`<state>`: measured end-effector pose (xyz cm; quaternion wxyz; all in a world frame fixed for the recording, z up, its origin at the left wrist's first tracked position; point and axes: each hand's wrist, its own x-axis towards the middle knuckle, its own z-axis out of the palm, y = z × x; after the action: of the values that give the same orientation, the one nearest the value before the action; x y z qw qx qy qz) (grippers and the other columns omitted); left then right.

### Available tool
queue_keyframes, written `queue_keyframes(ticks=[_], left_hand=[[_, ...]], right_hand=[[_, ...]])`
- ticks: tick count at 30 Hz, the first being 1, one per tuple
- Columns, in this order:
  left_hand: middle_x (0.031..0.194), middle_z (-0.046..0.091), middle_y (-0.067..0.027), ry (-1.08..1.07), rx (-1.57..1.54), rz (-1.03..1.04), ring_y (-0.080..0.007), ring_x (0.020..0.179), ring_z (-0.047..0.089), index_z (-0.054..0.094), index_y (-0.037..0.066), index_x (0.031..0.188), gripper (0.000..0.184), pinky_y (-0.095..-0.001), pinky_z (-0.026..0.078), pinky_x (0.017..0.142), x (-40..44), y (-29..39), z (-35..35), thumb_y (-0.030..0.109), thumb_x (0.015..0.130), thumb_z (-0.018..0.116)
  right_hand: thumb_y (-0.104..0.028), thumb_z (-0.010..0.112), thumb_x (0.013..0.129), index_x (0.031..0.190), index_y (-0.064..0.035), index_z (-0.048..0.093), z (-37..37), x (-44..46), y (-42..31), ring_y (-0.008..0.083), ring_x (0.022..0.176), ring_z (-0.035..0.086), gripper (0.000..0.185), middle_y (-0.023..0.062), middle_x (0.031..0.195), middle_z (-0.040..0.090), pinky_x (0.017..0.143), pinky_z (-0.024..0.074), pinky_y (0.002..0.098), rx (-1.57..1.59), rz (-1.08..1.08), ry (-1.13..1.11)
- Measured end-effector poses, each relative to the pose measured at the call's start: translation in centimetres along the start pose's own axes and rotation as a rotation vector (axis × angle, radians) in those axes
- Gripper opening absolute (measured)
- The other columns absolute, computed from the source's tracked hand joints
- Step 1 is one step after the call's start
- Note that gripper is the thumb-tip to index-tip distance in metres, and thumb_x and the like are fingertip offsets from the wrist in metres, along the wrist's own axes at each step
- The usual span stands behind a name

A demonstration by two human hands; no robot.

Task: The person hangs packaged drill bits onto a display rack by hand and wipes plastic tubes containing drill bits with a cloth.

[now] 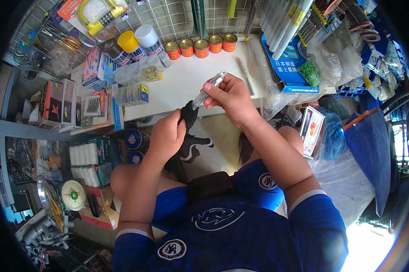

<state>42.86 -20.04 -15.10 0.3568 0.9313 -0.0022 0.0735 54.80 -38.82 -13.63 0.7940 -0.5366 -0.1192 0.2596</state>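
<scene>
My right hand [235, 102] is closed around a slim silver cylindrical tool [200, 99], whose rounded tip shows above the fingers. The tool slants down to the left, and its lower end meets a bunched black cloth [189, 114]. Fingers wrapped, my left hand [165, 136] grips that cloth just below the tool. How far the tool reaches into the folds is hidden. Both hands are in front of the white shelf [179, 86], above my lap.
Several small orange tins [201, 49] line the back of the shelf, with spray cans [148, 40] to their left. A thin stick [246, 76] lies at right. Boxed goods [95, 68] crowd the left; a blue display box [288, 68] stands right. A dial scale [73, 195] is lower left.
</scene>
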Motion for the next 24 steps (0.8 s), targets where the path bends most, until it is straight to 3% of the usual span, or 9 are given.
queue_keyframes(ticks=[2,5,8,11,12,16,19,20,24], left_hand=[[0.07,0.059,-0.0242,0.034,0.064,0.024,-0.0462,0.071,0.06,0.058,-0.001,0.103,0.018,-0.0468,0.047,0.062,0.0,-0.4,0.4,0.01,0.089,0.055],[0.078,0.065,-0.0206,-0.074,-0.185,-0.04,-0.0375,0.073,0.067,0.059,-0.002,0.108,0.022,-0.0421,0.051,0.066,0.2,-0.9,0.7,0.013,0.093,0.054],[0.092,0.07,-0.0124,-0.043,-0.71,-0.089,-0.0223,0.085,0.069,0.061,-0.001,0.113,0.026,-0.0356,0.053,0.075,0.1,-1.8,2.9,0.018,0.1,0.049],[0.108,0.067,-0.0068,-0.234,-0.966,-0.215,-0.0146,0.096,0.065,0.059,0.001,0.119,0.03,-0.031,0.053,0.084,0.7,0.6,1.0,0.023,0.106,0.044],[0.11,0.066,-0.0069,-0.183,-1.008,-0.223,-0.0146,0.097,0.064,0.057,0.002,0.122,0.03,-0.0307,0.052,0.085,0.8,0.6,1.2,0.024,0.106,0.044],[0.119,0.061,-0.0075,0.089,-1.152,-0.211,-0.0143,0.103,0.062,0.048,0.004,0.132,0.032,-0.0294,0.05,0.091,1.3,0.0,1.6,0.022,0.106,0.044],[0.122,0.058,-0.0059,0.21,-1.338,-0.157,-0.0163,0.112,0.058,0.044,0.007,0.136,0.032,-0.0327,0.047,0.096,1.8,-1.0,1.2,0.015,0.105,0.044],[0.124,0.058,-0.0059,0.209,-1.397,-0.128,-0.0182,0.114,0.058,0.045,0.008,0.137,0.033,-0.0348,0.046,0.099,1.7,-1.7,1.2,0.015,0.104,0.044],[0.126,0.058,-0.0049,0.204,-1.542,-0.061,-0.0197,0.118,0.056,0.046,0.011,0.136,0.033,-0.0382,0.042,0.104,1.5,-1.7,2.1,0.017,0.104,0.045]], right_hand=[[-0.017,0.073,0.092,0.098,-0.0017,0.058,0.3,-0.1,-0.2,0.0109,0.069,0.066,0.022,0.0054,0.081,0.067,0.062,0.0556,0.0254,-0.008,0.029,0.043],[-0.02,0.075,0.09,0.094,-0.0042,0.059,0.0,0.1,0.6,0.0098,0.066,0.064,0.022,0.0034,0.08,0.066,0.06,0.0546,0.0246,-0.083,-0.021,-0.027],[-0.022,0.077,0.089,0.093,-0.0058,0.061,0.9,-0.3,1.2,0.0073,0.065,0.06,0.023,0.0011,0.077,0.064,0.059,0.049,0.0212,-0.212,0.019,-0.14],[-0.025,0.081,0.084,0.085,-0.0034,0.059,1.6,-0.4,1.6,0.0085,0.065,0.054,0.032,0.0008,0.072,0.059,0.057,0.0451,0.0241,-0.388,-0.157,-0.131],[-0.025,0.08,0.085,0.085,-0.0026,0.059,1.8,-0.2,2.1,0.0086,0.065,0.05,0.031,0.0002,0.069,0.055,0.057,0.0431,0.0261,-0.472,-0.354,-0.043],[-0.018,0.073,0.09,0.089,-0.0008,0.06,2.0,-1.2,1.9,0.0099,0.062,0.051,0.021,0.0024,0.069,0.057,0.058,0.0442,0.0277,-0.528,-0.407,0.069],[-0.015,0.07,0.091,0.089,0.0,0.061,2.4,-2.0,2.3,0.0108,0.065,0.056,0.017,0.0049,0.074,0.063,0.061,0.0473,0.0279,-0.543,-0.124,-0.181],[-0.011,0.068,0.094,0.101,-0.0011,0.06,2.4,-2.1,2.9,0.0055,0.077,0.055,0.014,0.001,0.083,0.06,0.067,0.0471,0.0236,-0.516,-0.133,-0.218],[-0.008,0.068,0.093,0.113,0.0001,0.056,2.3,-2.5,3.4,0.0085,0.077,0.061,0.025,0.0014,0.084,0.062,0.071,0.0521,0.0255,-0.353,-0.086,-0.252]])
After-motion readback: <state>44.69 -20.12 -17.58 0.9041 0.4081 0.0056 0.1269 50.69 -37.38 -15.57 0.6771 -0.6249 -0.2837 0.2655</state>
